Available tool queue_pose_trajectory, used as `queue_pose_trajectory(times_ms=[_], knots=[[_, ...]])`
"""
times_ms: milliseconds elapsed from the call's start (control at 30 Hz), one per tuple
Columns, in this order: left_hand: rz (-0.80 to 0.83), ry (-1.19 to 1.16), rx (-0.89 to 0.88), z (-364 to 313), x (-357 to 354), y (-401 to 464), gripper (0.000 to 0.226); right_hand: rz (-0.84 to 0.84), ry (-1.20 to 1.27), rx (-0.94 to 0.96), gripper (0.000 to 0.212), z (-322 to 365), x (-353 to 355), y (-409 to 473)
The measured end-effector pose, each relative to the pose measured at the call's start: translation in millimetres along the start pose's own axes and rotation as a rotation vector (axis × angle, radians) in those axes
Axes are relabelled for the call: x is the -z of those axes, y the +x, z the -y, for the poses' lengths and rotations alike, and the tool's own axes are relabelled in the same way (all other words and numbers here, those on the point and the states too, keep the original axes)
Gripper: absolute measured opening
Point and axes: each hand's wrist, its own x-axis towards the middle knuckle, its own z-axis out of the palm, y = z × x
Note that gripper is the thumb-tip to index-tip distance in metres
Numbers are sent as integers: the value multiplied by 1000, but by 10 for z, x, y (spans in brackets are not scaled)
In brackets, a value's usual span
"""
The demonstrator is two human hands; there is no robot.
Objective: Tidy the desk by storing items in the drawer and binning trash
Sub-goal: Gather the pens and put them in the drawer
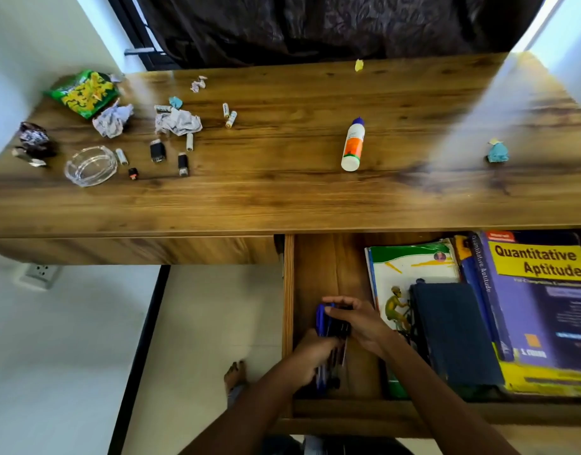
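Blue pens (pixel 328 326), a bundle clamped in the fingers of both the left hand (pixel 310 359) and right hand (pixel 358 320), sit low in the open drawer (pixel 315 264) and should be laid flat along its bare left side, clear of the books (pixel 414 267).

A wooden desk (pixel 282 192) stands against pale walls (pixel 26 37). Behind it hangs a dark curtain (pixel 315 24), with daylight falling in bright bands across the wood. The floor (pixel 69 356) is pale tile, and a white socket (pixel 39 274) sits low on the left wall.
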Motion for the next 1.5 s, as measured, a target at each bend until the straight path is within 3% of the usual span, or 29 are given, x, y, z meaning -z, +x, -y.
queue_pose_trajectory(times_ms=[200, 333, 467, 633, 800, 933, 1100, 1267, 1500], knots=[[-143, -47, -49, 104, -13, -81, 29, -44, -100, 48, 19, -130, -90, 52], [-251, 59, -183, 195, -95, -90, 56, -94, -219, 83, 16, -164, -190, 70], [-272, 182, -231, 291, -172, -141, 76, -82, -351, 143, 32, -149, -245, -11], [-202, 613, -325, 337, -124, -227, 87, -167, -436, 259, 34, -107, -178, -78], [-103, 961, -238, 359, -152, -308, 95, -327, -569, 297, 34, -149, -2, -120], [-130, 1079, -186, 368, -176, -300, 97, -338, -763, 306, 33, -309, 90, -139], [-169, 1184, -169, 380, -198, -274, 96, -337, -815, 320, 43, -368, 73, -217], [-245, 1249, -313, 362, -155, -264, 93, -248, -884, 389, 40, -282, 20, -192], [-436, 1705, -497, -29, -33, -159, 63, -149, -1008, 470, 36, -231, 3, -93]])
